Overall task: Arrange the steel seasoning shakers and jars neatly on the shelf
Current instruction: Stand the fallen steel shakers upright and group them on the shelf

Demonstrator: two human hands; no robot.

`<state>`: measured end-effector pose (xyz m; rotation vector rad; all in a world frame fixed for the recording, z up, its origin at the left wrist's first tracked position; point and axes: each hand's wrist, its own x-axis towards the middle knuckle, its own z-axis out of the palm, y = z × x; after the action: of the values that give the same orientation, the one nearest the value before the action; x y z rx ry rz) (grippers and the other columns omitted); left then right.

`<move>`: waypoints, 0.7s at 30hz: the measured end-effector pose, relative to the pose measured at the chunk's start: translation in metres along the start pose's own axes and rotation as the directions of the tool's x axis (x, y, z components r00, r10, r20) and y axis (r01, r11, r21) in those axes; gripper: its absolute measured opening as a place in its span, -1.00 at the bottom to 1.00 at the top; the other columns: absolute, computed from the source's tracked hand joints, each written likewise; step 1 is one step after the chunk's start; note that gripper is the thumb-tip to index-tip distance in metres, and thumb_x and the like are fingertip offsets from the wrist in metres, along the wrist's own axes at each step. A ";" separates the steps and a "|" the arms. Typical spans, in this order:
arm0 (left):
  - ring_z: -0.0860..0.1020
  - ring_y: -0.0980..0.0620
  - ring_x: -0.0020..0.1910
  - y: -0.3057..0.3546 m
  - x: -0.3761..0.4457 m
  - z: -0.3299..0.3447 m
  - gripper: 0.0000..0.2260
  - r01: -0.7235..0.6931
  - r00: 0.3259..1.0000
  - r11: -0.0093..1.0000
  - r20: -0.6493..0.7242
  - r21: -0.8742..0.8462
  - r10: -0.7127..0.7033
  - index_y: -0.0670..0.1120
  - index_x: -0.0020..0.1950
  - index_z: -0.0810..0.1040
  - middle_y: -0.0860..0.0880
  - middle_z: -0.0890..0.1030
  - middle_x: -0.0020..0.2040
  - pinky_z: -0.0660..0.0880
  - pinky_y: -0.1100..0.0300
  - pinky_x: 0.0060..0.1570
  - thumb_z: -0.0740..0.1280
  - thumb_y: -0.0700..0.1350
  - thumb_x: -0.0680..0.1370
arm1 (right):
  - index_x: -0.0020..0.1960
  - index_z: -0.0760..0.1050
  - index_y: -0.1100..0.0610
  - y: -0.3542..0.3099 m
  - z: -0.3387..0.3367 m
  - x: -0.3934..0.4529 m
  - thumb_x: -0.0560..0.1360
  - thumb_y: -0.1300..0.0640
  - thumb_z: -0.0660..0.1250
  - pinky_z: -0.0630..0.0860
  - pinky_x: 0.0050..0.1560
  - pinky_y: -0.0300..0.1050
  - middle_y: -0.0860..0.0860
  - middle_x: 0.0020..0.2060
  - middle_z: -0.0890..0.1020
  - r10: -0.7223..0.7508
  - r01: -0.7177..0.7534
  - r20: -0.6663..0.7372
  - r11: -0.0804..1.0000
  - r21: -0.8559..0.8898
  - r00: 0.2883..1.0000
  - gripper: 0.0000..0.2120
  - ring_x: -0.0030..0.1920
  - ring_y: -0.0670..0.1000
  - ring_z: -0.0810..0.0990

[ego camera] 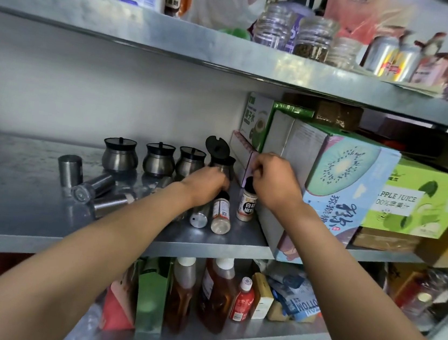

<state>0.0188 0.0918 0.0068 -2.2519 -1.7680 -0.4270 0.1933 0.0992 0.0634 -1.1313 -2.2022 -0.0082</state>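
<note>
Three round steel jars (119,155) (159,160) (191,161) with black lids stand in a row at the back of the middle shelf (16,200). A fourth steel jar (225,163) stands to their right, its black lid (217,145) tipped up. My left hand (206,186) wraps around this jar's body. My right hand (272,181) has its fingers curled beside the jar's rim, just above the white pepper bottle (246,205); whether it grips anything is hidden. One steel shaker (69,170) stands upright at the left. Two more (93,187) (113,201) lie beside it, and another (199,217) lies under my left wrist.
A plastic spice bottle (221,216) lies next to the fallen shaker. Juice cartons (336,183) (422,202) crowd the shelf's right half, one overhanging the front edge. The upper shelf (149,33) hangs low overhead with glass jars (313,38). Bottles (216,293) fill the shelf below.
</note>
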 end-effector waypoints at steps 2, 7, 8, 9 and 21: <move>0.60 -0.16 -0.03 -0.006 0.002 0.004 -0.81 0.065 0.997 0.996 0.032 -0.061 -0.064 -0.12 -0.06 0.65 -0.15 0.66 -0.04 0.46 0.13 -0.08 0.27 -0.28 0.48 | -0.06 0.59 0.22 0.000 0.000 -0.001 0.44 0.35 0.20 0.53 -0.06 -0.09 0.18 -0.02 0.63 -0.003 0.003 0.010 1.000 0.009 1.000 -0.80 -0.02 0.21 0.60; 0.61 -0.07 0.05 -0.009 0.014 -0.003 -0.80 0.165 0.979 0.965 0.152 -0.204 -0.135 -0.13 0.03 0.66 -0.10 0.67 0.04 0.47 0.19 0.04 0.30 -0.28 0.49 | -0.03 0.60 0.23 -0.003 0.004 0.003 0.44 0.38 0.18 0.55 0.04 -0.05 0.19 0.01 0.64 -0.013 0.010 0.055 0.999 0.050 0.998 -0.75 0.03 0.20 0.60; 0.59 -0.07 0.07 -0.007 0.017 -0.004 -0.81 0.186 0.971 0.959 0.187 -0.212 -0.147 -0.14 0.07 0.65 -0.10 0.66 0.06 0.47 0.16 0.07 0.30 -0.23 0.52 | -0.03 0.60 0.22 -0.004 0.005 0.005 0.45 0.37 0.18 0.56 0.05 -0.01 0.20 0.01 0.65 -0.015 0.012 0.054 0.999 0.051 0.998 -0.75 0.03 0.20 0.61; 0.58 -0.07 0.08 -0.005 0.020 -0.004 -0.81 0.208 0.962 0.954 0.223 -0.216 -0.159 -0.15 0.09 0.64 -0.11 0.65 0.08 0.48 0.13 0.10 0.30 -0.16 0.54 | -0.02 0.60 0.21 -0.004 0.006 0.006 0.45 0.36 0.18 0.57 0.06 0.01 0.20 0.01 0.65 -0.014 0.012 0.054 0.999 0.053 0.998 -0.75 0.03 0.21 0.61; 0.54 -0.03 -0.09 0.002 0.041 0.004 -0.72 0.402 0.878 0.865 0.396 -0.301 -0.270 -0.18 0.00 0.62 -0.07 0.62 -0.09 0.44 0.18 -0.10 0.49 -0.04 0.40 | -0.02 0.60 0.21 -0.004 0.006 0.011 0.46 0.36 0.20 0.59 0.00 -0.01 0.19 0.00 0.65 0.041 -0.043 0.020 0.997 0.058 0.999 -0.77 0.00 0.20 0.61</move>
<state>0.0305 0.1295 0.0180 -2.3703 -2.4777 -0.5018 0.1828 0.1069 0.0660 -1.1494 -2.1804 0.0843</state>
